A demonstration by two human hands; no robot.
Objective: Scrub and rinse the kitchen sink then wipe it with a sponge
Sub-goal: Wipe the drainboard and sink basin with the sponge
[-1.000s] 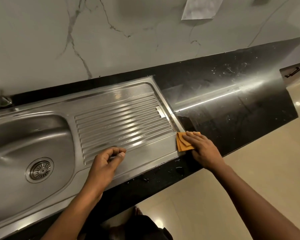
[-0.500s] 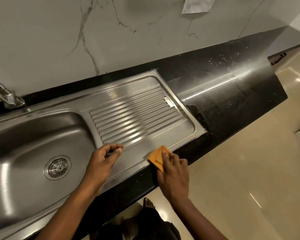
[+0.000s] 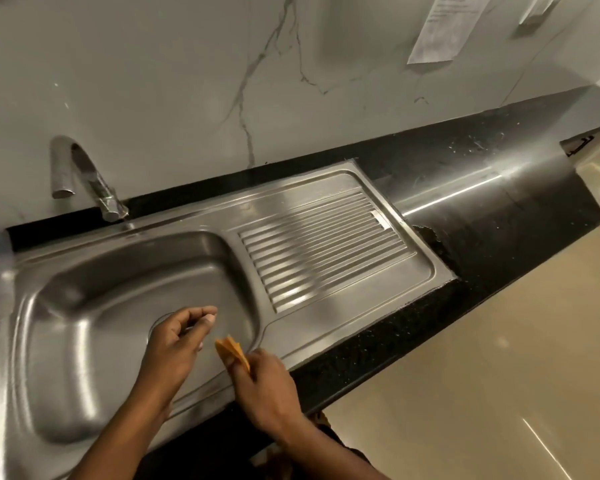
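A steel sink (image 3: 84,341) fills the view, and the left hand (image 3: 174,344) hovers over its bowl with fingers loosely curled and apparently empty, covering most of the drain. At the sink's near rim, where bowl meets drainboard, the right hand (image 3: 267,389) pinches a thin, folded orange sponge (image 3: 232,351). It looks light, soft and floppy, probably slick when wet, so it is best gripped across the fold with flat fingers behind. How much sponge sits inside the hand is hidden, and blur softens both hands.
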